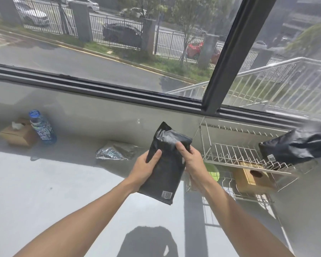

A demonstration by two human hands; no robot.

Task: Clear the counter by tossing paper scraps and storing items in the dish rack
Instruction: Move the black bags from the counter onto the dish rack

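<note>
I hold a black plastic pouch (165, 164) above the grey counter (44, 182), just left of the wire dish rack (235, 154). My left hand (146, 164) grips its left edge and my right hand (189, 160) grips its upper right side. A white barcode label sits at the pouch's lower corner. A second black pouch (296, 145) lies on the rack's upper tier at the right. On the rack's lower tier are a wooden box (252, 179) and a green round object (213, 171), partly hidden by my right wrist.
A crumpled silver foil bag (115, 151) lies on the counter behind my left hand. A blue bottle (43, 127) and a cardboard tissue box (17, 134) stand at the far left by the wall. A large window runs along the back.
</note>
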